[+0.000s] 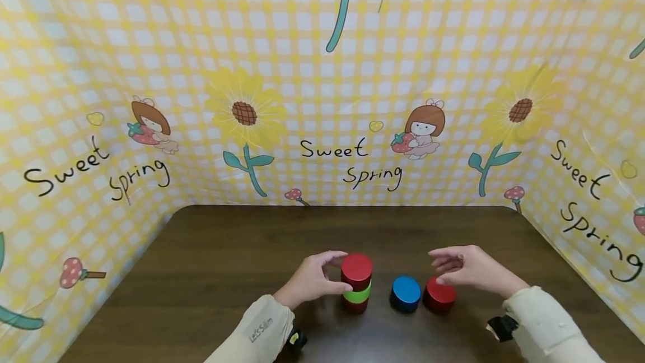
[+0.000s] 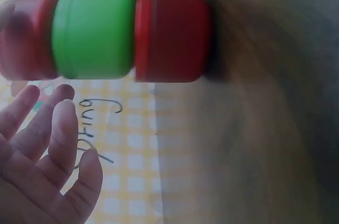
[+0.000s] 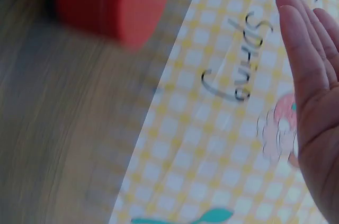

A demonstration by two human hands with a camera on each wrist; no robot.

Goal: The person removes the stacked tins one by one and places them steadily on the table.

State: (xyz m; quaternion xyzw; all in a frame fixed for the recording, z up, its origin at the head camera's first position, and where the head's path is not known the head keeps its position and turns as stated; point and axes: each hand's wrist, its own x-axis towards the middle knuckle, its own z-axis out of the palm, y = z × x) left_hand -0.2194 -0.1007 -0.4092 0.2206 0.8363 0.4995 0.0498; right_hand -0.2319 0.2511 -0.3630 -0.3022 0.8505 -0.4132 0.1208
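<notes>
A stack of three round lidded tins stands upright on the table: a red top tin [image 1: 356, 269], a green middle tin [image 2: 95, 32] and a red bottom tin [image 2: 172, 36]. My left hand [image 1: 316, 277] is at the stack's left side. Its thumb lies against the top tin, while the other fingers are loosely extended, with a gap to the tins in the left wrist view. To the right, a blue tin [image 1: 405, 294] sits beside a separate red tin [image 1: 439, 296]. Just above and behind that red tin hovers my right hand [image 1: 471, 268], fingers loosely bent and holding nothing.
The dark wooden table [image 1: 242, 240] extends to the left of the stack and behind it. A yellow checked cloth [image 1: 322, 99] with printed flowers and lettering hangs around the back and both sides. Dark wrist straps [image 1: 503, 328] sit at the sleeves.
</notes>
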